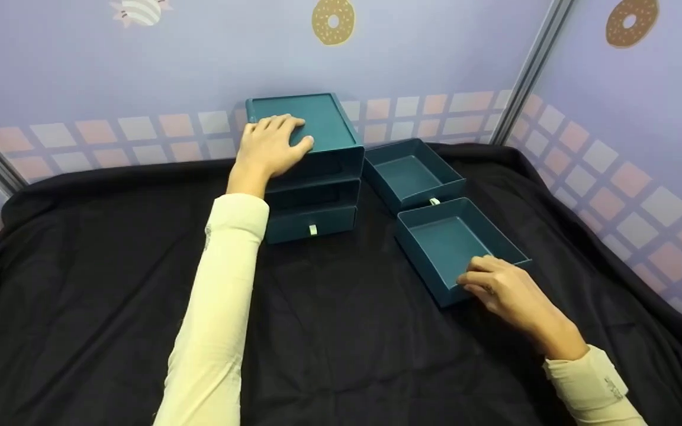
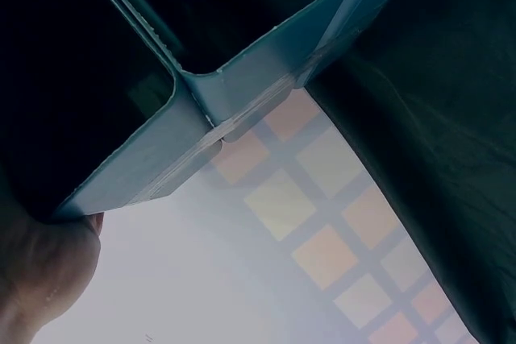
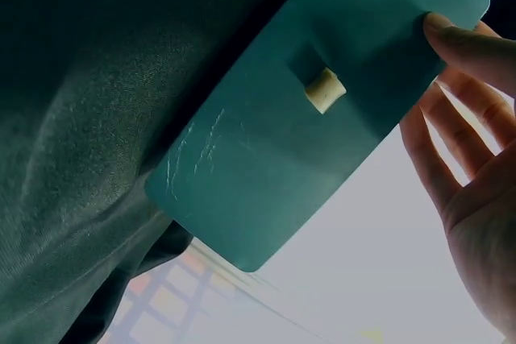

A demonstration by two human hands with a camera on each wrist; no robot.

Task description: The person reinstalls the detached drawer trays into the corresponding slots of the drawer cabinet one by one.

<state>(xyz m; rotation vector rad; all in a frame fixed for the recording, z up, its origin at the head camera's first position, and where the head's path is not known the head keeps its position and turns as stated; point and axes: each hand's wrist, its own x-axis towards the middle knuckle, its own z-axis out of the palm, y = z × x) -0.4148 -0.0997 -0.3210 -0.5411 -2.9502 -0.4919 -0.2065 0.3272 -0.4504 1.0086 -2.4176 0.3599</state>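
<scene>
A dark teal drawer cabinet (image 1: 323,121) stands against the back wall. My left hand (image 1: 271,145) rests on its top near the left front edge, fingers spread. Two upper slots are bare of drawers; the bottom drawer (image 1: 335,220) with a pale knob sits in place. In the left wrist view, the slot edges (image 2: 266,46) show beside part of the hand. On the right, my right hand (image 1: 510,293) pinches the front wall of a loose, empty drawer (image 1: 436,236). The right wrist view shows the thumb on the outside of that drawer front (image 3: 242,183), beside its knob (image 3: 325,90).
A second loose empty drawer (image 1: 409,174) lies behind the gripped one, close to the cabinet's right side. Black cloth (image 1: 329,331) covers the table and rises in folds at the back. Patterned panels (image 1: 436,59) enclose the back and sides.
</scene>
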